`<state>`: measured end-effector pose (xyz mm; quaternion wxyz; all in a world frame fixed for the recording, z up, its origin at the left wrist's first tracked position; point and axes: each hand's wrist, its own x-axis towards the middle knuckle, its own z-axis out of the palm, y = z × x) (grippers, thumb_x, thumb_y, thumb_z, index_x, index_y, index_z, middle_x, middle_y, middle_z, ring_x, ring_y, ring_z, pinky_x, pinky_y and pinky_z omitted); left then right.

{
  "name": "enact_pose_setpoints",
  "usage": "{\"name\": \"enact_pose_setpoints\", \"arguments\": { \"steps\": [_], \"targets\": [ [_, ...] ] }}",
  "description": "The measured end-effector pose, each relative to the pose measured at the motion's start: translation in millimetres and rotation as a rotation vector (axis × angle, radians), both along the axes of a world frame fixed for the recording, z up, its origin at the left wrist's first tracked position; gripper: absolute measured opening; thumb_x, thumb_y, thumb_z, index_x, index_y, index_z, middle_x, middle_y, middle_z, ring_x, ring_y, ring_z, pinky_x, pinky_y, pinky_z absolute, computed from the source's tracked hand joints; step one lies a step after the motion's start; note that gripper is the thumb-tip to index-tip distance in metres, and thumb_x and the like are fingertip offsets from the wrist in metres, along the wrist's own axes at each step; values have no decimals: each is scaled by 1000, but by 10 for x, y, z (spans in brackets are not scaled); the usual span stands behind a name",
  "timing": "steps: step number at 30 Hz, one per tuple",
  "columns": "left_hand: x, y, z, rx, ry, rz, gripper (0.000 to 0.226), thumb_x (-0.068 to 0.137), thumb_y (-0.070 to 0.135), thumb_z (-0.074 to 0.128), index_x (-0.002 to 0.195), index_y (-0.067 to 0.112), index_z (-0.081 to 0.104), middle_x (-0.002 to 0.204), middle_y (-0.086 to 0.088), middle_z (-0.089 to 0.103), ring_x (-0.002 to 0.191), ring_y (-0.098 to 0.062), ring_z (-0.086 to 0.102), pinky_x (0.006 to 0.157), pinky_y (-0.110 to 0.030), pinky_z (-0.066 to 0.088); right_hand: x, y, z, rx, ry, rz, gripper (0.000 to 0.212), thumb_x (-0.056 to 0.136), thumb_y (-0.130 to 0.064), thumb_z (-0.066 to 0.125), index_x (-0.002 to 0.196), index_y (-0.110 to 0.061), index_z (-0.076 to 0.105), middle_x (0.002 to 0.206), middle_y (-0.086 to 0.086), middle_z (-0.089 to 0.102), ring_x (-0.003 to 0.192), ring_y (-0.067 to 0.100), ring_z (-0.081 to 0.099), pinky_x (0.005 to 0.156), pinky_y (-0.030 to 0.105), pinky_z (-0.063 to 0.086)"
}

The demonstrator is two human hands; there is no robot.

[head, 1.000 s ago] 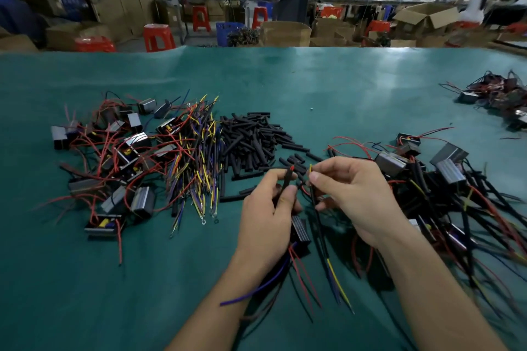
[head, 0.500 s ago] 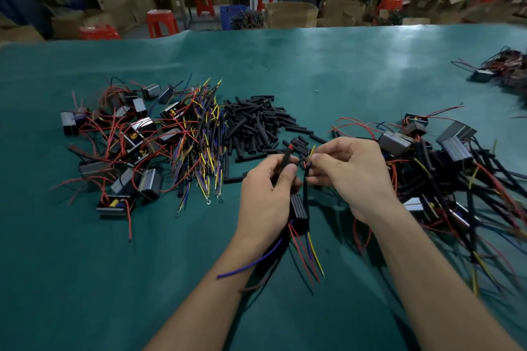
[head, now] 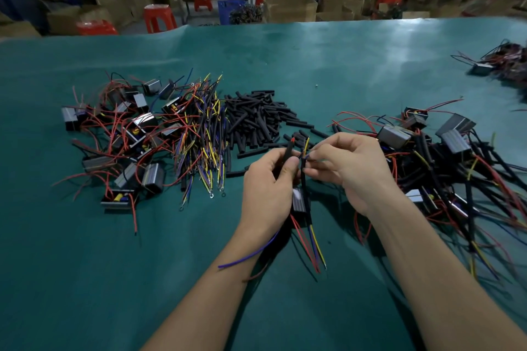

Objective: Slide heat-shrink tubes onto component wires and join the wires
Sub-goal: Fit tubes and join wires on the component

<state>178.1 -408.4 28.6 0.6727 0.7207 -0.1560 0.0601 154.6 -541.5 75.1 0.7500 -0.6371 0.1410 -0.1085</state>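
My left hand (head: 268, 179) grips a black tube (head: 287, 154) between thumb and curled fingers; a red wire tip (head: 293, 139) pokes out of its top. The same hand holds the small black component (head: 299, 201) low against the palm. My right hand (head: 352, 168) pinches wire ends with fingertips (head: 312, 154) together, just beside the left thumb; a yellow wire (head: 306, 144) sticks up between the two hands, with a blue tip beside it. A second black tube (head: 303, 168) runs down from the pinch to the component. Whether the wire ends are touching each other I cannot tell.

Below the component, red, blue and yellow leads (head: 312, 245) hang down over the green mat (head: 85, 279). One purple wire (head: 248, 255) trails left under my left wrist.

Just beyond my hands lies the pile of loose black tubes (head: 253, 120). Left of it is a bundle of yellow, blue and black wires (head: 202, 139) with ring ends, then a heap of components with red wires (head: 119, 137). Right of my right hand is a heap of tubed components (head: 445, 157), touching my wrist area. A smaller pile (head: 502, 65) sits far right, well apart. Cardboard boxes (head: 289, 8) and red stools (head: 158, 17) stand behind the table, blurred.
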Motion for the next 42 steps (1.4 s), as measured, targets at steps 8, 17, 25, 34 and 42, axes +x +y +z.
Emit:
{"name": "enact_pose_setpoints", "arguments": {
  "steps": [8, 17, 25, 34, 42],
  "targets": [
    [7, -14, -3, -17, 13, 14, 24, 99, 8, 58, 92, 28, 70, 84, 6, 74, 80, -13, 67, 84, -42, 57, 14, -21, 3, -2, 12, 2, 23, 86, 12, 64, 67, 0, 64, 69, 16, 64, 56, 26, 68, 56, 28, 59],
    [-12, -4, -4, 0, -19, 48, 22, 100, 10, 54, 96, 30, 64, 70, 9, 64, 68, -13, 63, 77, -43, 59, 85, -50, -154, -248, 8, -150, 20, 80, 7, 67, 63, -5, 66, 56, 8, 66, 57, 26, 73, 58, 33, 62],
    [-40, -16, 7, 76, -95, 45, 17, 98, 6, 56, 105, 18, 66, 84, 10, 70, 80, -17, 69, 79, -46, 58, 44, -40, -188, -575, -79, -107, 11, 75, -12, 75, 71, -23, 75, 71, -2, 75, 63, 21, 76, 69, 43, 65],
    [-16, -8, -18, 106, -107, 77, 15, 97, 11, 57, 101, 21, 67, 78, 14, 69, 73, -11, 63, 74, -40, 56, -33, 2, -67, -738, -121, -98, 10, 76, -12, 80, 71, -20, 77, 63, -3, 75, 62, 18, 75, 71, 46, 64],
    [-10, -21, -14, 93, -79, 55, 15, 93, 17, 55, 96, 25, 67, 69, 9, 64, 58, -11, 52, 60, -38, 49, -40, 11, -63, -757, -190, -102, 14, 80, -9, 81, 76, -21, 75, 64, -4, 74, 60, 9, 74, 67, 43, 64]
  ]
}}
